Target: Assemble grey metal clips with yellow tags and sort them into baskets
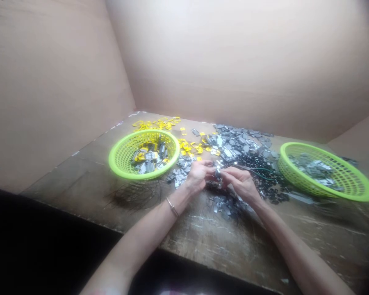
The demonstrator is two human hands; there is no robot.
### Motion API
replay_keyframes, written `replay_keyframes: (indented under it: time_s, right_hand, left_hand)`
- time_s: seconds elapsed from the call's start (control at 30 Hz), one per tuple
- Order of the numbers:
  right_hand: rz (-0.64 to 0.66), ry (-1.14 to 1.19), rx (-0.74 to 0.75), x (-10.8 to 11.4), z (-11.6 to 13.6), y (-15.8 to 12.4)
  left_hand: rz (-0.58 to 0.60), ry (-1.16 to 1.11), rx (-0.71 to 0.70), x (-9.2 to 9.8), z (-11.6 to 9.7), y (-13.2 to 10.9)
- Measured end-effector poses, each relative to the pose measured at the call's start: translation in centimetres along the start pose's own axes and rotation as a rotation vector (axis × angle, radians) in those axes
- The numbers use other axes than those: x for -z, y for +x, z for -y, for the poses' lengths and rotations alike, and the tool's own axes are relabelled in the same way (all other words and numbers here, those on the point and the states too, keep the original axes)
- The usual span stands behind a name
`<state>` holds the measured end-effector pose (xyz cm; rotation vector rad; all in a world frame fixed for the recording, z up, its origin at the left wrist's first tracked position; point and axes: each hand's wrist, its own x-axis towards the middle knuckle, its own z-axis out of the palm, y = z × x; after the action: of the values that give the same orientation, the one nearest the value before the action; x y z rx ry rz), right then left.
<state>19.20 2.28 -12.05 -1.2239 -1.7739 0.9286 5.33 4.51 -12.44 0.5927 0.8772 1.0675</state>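
Observation:
My left hand (197, 176) and my right hand (241, 183) meet over the middle of the worn wooden table (203, 241). Both pinch a small grey metal part (217, 169) between their fingertips. A thin bracelet (172, 207) sits on my left wrist. Loose grey metal parts (221, 204) lie scattered just below and in front of my hands. A bigger heap of grey parts (238, 144) lies behind them, with small black pieces (269, 184) to the right.
A green basket (117, 162) at the left holds assembled grey and yellow parts. Another green basket (350, 190) at the right holds grey parts. Yellow clips (158, 123) lie at the back. Cardboard walls (233, 61) enclose the table.

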Motion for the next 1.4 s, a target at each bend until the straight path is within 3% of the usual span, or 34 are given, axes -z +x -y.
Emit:
replay_keyframes:
  time_s: [0.4,1.0,1.4]
  right_hand:
    - [0.015,-0.138,0.103,0.17,-0.38,0.12]
    - [-0.016,-0.136,0.092,-0.33,-0.33,-0.08]
    - [0.053,-0.139,0.110,0.03,-0.16,0.09]
  left_hand:
    - [-0.016,0.021,0.005,0.00,0.08,0.06]
    - [-0.029,0.014,-0.016,-0.24,0.18,-0.07]
    - [-0.081,0.040,-0.030,-0.25,0.84,0.07]
